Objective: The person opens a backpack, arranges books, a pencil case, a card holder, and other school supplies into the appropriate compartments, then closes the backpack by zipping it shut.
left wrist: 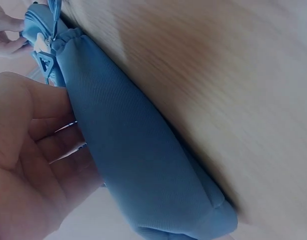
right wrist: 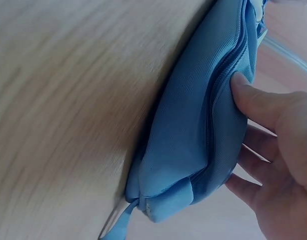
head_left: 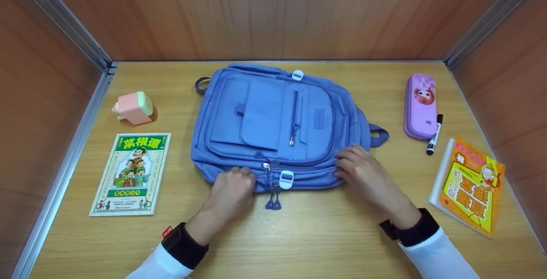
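Observation:
A blue backpack (head_left: 263,114) lies flat on the table, front pockets upward and its top loop to the right. My left hand (head_left: 233,187) grips the near edge at the left end; in the left wrist view its fingers (left wrist: 63,145) curl over the side pocket (left wrist: 128,135). Farther right, my right hand (head_left: 365,174) holds the near edge close to the bag's top. The right thumb (right wrist: 251,95) presses beside the zipper seam (right wrist: 211,107), with the other fingers on the opposite face. Zipper pulls (head_left: 273,204) dangle near a white buckle (head_left: 286,179) between the hands.
At left are a pink-and-green pencil sharpener-like object (head_left: 134,108) and a green-and-white book (head_left: 132,174). A purple case (head_left: 420,108), a black-and-white marker (head_left: 434,136) and an orange-yellow book (head_left: 470,185) lie at right. Wooden panels (head_left: 277,14) border the table.

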